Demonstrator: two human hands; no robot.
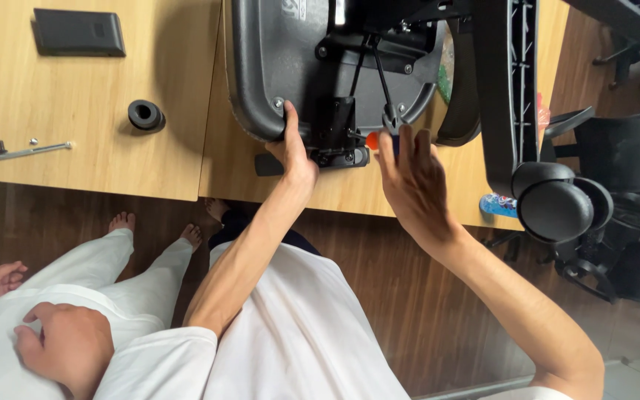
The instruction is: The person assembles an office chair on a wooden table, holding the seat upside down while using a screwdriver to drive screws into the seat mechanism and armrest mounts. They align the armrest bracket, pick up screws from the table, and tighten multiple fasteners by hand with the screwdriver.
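An upturned black office chair seat [268, 59] lies on a wooden table [157, 163], its metal mechanism [342, 122] facing up. My left hand [294, 152] presses against the seat's near edge beside the mechanism, thumb on the plastic shell. My right hand [409, 174] is closed around a screwdriver with an orange-and-blue handle [373, 139], its tip at the mechanism's bracket. The chair's wheeled base [557, 204] hangs off the table's right side.
On the table's left lie a black rectangular case [79, 32], a black round plastic part [146, 115] and a metal hex key with small screws [31, 150]. Another person in white sits at lower left, hand [64, 344] on their lap. More black chairs [624, 155] stand at right.
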